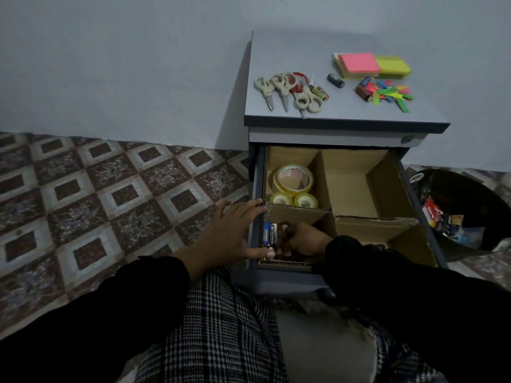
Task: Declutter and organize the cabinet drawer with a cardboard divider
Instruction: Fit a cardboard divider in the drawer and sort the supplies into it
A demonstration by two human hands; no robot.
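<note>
— Patterned floor tiles and a pale wall; what do you have in view?

— A grey cabinet (345, 117) against the wall, its drawer (276, 280) pulled out, lined with a cardboard divider (323, 189) that makes four compartments. In the far-left compartment I see three rolls of clear tape (293, 179).

— And the hands?

— I see the left hand (235, 230) spread flat, fingers straight, resting on the drawer's left edge and holding nothing. The right hand (307, 240) is down in the near-left compartment, fingers curled beside the batteries (272, 234) standing there; whether it actually grips one, I cannot tell.

— On the cabinet top?

— Cream-handled scissors (279, 89) near the left edge, with a couple of batteries just beside them. Sticky note pads (370, 64), pink and yellow-green, sit toward the far-right corner, coloured paper strips (390, 94) scattered in front of them. A dark bin (467, 194) stands on the floor right of the drawer, with wrappers inside.
</note>
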